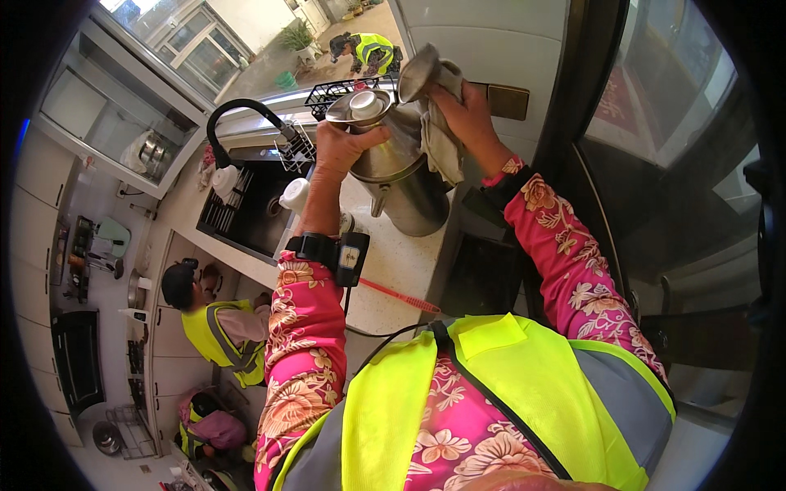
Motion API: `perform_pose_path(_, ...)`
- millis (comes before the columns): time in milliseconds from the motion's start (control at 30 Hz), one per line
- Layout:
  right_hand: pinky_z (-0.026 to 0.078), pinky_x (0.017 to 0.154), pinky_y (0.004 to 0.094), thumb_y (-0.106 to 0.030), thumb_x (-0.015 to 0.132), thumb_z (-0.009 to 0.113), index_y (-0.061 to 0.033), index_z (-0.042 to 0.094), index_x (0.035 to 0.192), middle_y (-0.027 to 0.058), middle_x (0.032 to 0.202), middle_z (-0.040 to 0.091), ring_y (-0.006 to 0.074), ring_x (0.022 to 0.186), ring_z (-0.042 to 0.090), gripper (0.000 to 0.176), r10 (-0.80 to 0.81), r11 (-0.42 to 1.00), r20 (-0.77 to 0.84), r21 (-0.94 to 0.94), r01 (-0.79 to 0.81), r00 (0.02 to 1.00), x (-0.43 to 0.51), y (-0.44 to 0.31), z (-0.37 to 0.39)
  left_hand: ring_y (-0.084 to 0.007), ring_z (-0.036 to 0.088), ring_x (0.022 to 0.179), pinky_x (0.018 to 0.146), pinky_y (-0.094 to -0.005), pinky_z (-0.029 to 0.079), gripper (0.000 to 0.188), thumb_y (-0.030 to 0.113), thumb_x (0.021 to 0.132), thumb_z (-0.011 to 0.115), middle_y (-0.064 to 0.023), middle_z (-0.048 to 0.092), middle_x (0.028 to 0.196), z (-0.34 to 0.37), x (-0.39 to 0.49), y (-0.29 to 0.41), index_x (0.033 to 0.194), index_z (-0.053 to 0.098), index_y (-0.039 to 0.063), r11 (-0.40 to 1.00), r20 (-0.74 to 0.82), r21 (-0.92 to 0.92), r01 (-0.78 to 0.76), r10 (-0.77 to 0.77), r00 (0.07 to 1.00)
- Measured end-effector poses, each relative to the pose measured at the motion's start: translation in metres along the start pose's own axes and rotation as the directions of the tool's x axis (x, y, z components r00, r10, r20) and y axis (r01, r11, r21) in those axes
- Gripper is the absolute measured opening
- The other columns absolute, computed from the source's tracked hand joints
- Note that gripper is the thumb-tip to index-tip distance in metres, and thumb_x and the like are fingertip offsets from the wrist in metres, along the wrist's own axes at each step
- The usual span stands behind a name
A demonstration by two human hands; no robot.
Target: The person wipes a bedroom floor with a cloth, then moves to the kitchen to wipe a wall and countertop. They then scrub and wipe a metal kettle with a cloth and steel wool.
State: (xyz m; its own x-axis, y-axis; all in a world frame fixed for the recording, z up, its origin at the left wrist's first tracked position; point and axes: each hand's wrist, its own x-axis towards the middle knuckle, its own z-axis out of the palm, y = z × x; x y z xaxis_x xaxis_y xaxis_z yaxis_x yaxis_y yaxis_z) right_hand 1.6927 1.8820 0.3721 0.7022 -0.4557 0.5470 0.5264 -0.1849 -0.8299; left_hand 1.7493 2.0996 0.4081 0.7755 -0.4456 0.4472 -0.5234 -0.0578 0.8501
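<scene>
On the counter by the window stands a stainless-steel vacuum flask (402, 187), with a white stopper (366, 105) set in its flared mouth. My left hand (350, 147) grips the flask at its neck, the thumb lying across the front just under the rim. In my right hand (470, 123) are a metal cup-shaped lid (420, 72) and a greyish cloth (441, 150). The lid is tilted beside the flask's mouth, apart from it, and the cloth hangs down along the flask's side.
A black sink (261, 208) with a black flexible faucet (245, 105) lies to the left. A white container (295, 194) is by my left forearm, and a red plastic strip (399, 294) rests near the counter's edge. Two people in vests (224, 328) (212, 426) are by the cabinets; another (371, 52) is outside.
</scene>
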Motion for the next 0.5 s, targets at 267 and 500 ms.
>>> perform_pose_path(267,0.052,0.075,0.0419,-0.042,0.074,0.073,-0.0004,0.067,0.096,0.0219,0.088,0.065,0.0383,0.084,0.065,0.048,-0.388,0.791,0.304,-0.375,0.484,0.870,0.040,-0.062,0.038,-0.0129,0.065,0.080,0.075,-0.0281,0.053,0.048,0.013,0.062,0.087,-0.0054,0.071,0.095,0.003,-0.001,-0.010,0.103,0.068,-0.003,0.978,-0.002,-0.199,0.055,-0.057,0.998)
perform_pose_path(500,0.052,0.068,0.0377,-0.028,0.083,0.070,-0.0014,0.066,0.095,0.0112,0.082,0.069,0.0270,0.075,0.067,0.030,-0.284,0.955,-0.270,-0.170,0.245,0.920,0.034,-0.036,-0.014,-0.0110,0.064,0.080,0.075,-0.0266,0.052,0.044,0.013,0.062,0.087,-0.0047,0.071,0.093,-0.004,0.004,-0.015,0.100,0.070,-0.001,0.987,0.029,-0.160,0.008,-0.004,1.000)
